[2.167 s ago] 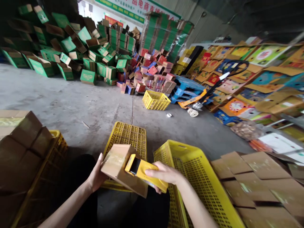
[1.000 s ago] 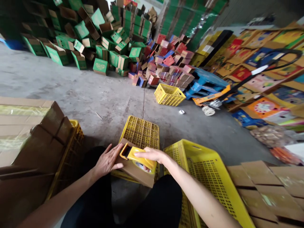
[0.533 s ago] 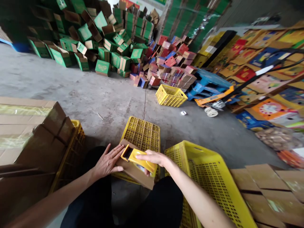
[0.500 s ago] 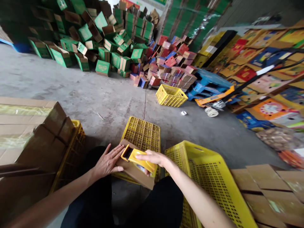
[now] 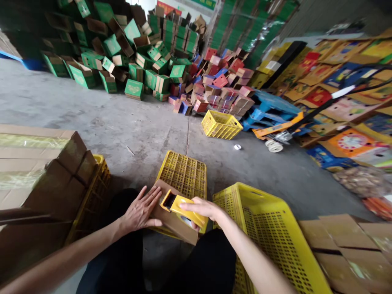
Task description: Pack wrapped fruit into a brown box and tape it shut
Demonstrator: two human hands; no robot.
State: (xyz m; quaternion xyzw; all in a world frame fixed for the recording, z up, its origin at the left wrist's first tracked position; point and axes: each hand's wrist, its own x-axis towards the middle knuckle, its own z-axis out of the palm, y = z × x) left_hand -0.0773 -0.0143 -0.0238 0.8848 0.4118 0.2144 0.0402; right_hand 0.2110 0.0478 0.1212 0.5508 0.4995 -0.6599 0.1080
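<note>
A small brown cardboard box (image 5: 173, 223) rests on an upturned yellow crate (image 5: 183, 175) in front of me. My left hand (image 5: 141, 209) lies flat against the box's left side, fingers stretched out. My right hand (image 5: 200, 208) grips a yellow tape dispenser (image 5: 183, 206) pressed on top of the box.
A large yellow crate (image 5: 269, 232) stands at my right, with flattened brown cartons (image 5: 346, 241) beyond it. Taped brown boxes (image 5: 36, 163) fill a yellow crate at my left. Farther off lie another yellow crate (image 5: 221, 124), a tape roll (image 5: 237, 147), a pallet jack (image 5: 275, 130) and heaps of green boxes (image 5: 122, 53).
The box came down from mid-air onto the upturned crate. My left hand went from holding its end to lying flat on its side. The dispenser has slid slightly toward me along the top.
</note>
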